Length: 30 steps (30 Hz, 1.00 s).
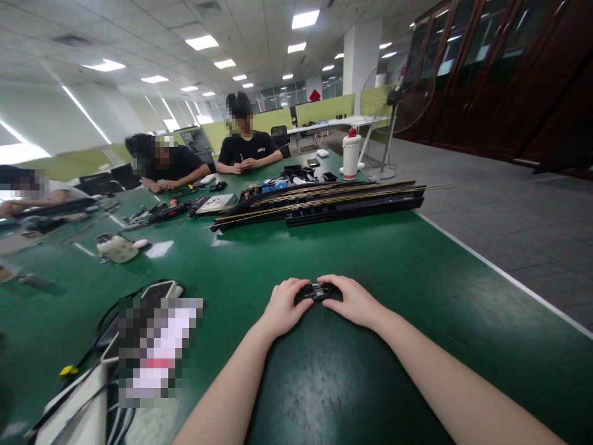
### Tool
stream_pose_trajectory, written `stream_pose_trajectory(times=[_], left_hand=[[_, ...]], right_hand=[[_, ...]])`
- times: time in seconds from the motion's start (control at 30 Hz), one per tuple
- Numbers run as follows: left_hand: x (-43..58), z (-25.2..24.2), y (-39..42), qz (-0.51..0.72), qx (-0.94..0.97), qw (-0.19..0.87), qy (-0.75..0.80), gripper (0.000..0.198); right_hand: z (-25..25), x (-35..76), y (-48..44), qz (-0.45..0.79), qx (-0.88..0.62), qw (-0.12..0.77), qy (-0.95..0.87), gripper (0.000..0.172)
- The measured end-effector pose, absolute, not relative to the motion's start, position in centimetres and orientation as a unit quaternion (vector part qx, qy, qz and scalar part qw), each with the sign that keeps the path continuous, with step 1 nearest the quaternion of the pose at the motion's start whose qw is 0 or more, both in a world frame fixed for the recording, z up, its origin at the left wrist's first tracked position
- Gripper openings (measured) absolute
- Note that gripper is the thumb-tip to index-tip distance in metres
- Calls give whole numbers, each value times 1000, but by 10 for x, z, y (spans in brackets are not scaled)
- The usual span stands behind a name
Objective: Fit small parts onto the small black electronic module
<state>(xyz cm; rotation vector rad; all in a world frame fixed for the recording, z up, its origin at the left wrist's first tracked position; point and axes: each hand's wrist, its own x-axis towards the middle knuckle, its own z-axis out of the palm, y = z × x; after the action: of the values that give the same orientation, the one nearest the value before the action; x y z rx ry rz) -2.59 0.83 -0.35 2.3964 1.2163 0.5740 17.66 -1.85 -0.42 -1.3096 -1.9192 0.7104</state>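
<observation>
A small black part (319, 292) with shiny metallic bits along its top is held low over the green table (370, 253). My left hand (288, 305) grips its left end between thumb and fingers. At the opposite end, my right hand (354, 301) holds it the same way, with thumb below and fingers above. The part's exact kind is too small to make out, and my fingertips cover both its ends.
Long black strips (356, 210) with thin brass-coloured rods lie across the table ahead. A white bottle (351, 154) stands behind them. Left are a cream pouch (118, 247), a phone-like device (160, 290) and cables. Several people sit beyond; a fan (393, 99) stands right.
</observation>
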Motion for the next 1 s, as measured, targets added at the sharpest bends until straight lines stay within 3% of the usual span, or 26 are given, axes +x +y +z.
stream_pose_trajectory(times=[1.0], left_hand=[[-29,-7,9,206,857,191,432,38]], right_hand=[[-4,175,-17,248,-511,322,-757,31]])
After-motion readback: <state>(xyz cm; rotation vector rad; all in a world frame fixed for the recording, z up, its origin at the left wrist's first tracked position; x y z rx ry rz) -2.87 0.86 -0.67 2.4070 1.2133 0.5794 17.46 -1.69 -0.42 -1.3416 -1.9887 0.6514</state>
